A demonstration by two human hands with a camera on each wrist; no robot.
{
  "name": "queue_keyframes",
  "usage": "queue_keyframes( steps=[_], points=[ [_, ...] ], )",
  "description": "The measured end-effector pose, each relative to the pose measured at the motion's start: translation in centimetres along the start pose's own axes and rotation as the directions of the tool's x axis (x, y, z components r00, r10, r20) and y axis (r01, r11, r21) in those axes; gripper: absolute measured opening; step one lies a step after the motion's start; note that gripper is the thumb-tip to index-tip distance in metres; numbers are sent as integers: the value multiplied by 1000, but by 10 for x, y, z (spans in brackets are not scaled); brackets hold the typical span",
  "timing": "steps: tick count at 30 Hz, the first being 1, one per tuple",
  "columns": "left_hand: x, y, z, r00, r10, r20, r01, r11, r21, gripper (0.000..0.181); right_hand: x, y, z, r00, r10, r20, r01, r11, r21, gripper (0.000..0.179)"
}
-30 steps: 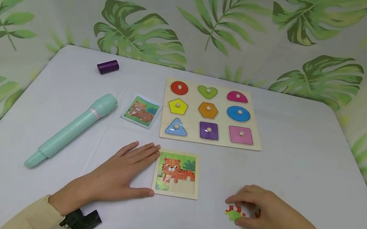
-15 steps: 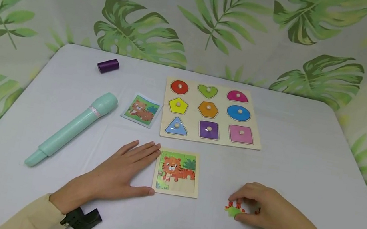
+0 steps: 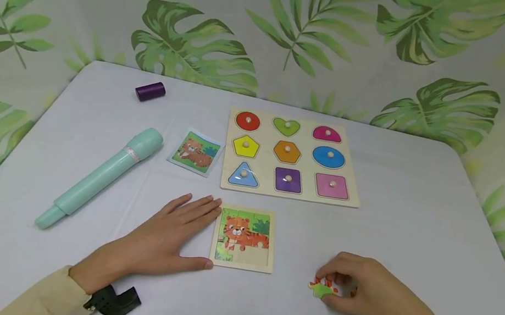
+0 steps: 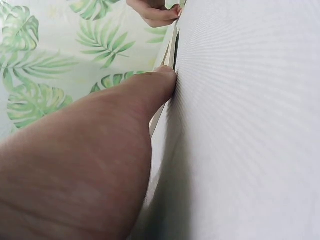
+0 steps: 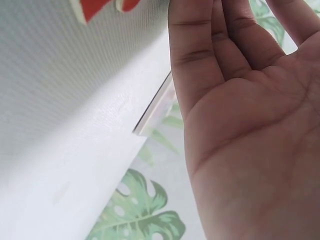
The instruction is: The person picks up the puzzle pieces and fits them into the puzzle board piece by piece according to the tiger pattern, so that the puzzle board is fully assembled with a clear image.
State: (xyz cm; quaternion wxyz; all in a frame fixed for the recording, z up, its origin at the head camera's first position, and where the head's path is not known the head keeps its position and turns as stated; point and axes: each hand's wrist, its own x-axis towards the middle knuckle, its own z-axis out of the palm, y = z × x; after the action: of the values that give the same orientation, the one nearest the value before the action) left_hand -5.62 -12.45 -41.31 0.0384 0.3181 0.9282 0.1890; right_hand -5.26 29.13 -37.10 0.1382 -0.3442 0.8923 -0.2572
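Observation:
A small square jigsaw puzzle point(image 3: 245, 229) with a tiger picture lies in a wooden frame near the middle of the table. Several pieces sit in it, and bare wood shows at its lower right. My left hand point(image 3: 163, 240) lies flat with fingers spread, its fingertips and thumb touching the frame's left edge. Off to the right, my right hand point(image 3: 361, 287) has curled fingers and pinches a green and red puzzle piece point(image 3: 322, 291) at the tabletop. Other red bits of pieces show under the palm, partly hidden. In the right wrist view a red piece point(image 5: 91, 8) appears at the top.
Behind the puzzle lies a wooden board point(image 3: 294, 159) of knobbed coloured shapes. Left of that board is a tiger picture card point(image 3: 195, 152). A mint-green tube-shaped object point(image 3: 101, 177) lies at left, and a dark purple cylinder point(image 3: 150, 91) is near the back edge.
The right hand's fingers have shifted slightly, and the green and red piece has turned a little beneath them. The left hand and the framed puzzle have stayed in place.

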Motion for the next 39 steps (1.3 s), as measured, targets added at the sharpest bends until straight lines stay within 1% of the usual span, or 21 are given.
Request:
queue_keyframes(
  steps=[5, 11, 15, 19, 25, 32, 39],
  points=[
    [0, 0, 0, 1000, 2, -3, -2, 1000, -1, 98, 3, -3, -3, 999, 30, 13, -29, 999, -19, 29],
    [0, 0, 0, 1000, 12, -6, -12, 1000, 7, 97, 8, -5, -7, 999, 29, 30, -29, 999, -18, 30],
    [0, 0, 0, 1000, 14, -8, -14, 1000, 9, 97, 13, -7, -9, 1000, 5, 20, -5, 1000, -26, 30],
    [0, 0, 0, 1000, 13, -10, -13, 1000, 7, 97, 19, -9, -12, 999, -35, -1, 35, 998, -51, 32],
    [0, 1, -1, 1000, 7, -9, -7, 1000, 1, 98, 29, -14, -17, 1000, -18, -3, 18, 997, -77, 31],
    [0, 1, -1, 1000, 5, -6, -5, 1000, 0, 98, 41, -26, -23, 1000, -5, 26, 7, 997, -79, 30],
    [-1, 1, -1, 1000, 2, -2, -2, 1000, -2, 98, 52, -35, -26, 999, -36, 32, 39, 995, -93, 29]
  ],
)
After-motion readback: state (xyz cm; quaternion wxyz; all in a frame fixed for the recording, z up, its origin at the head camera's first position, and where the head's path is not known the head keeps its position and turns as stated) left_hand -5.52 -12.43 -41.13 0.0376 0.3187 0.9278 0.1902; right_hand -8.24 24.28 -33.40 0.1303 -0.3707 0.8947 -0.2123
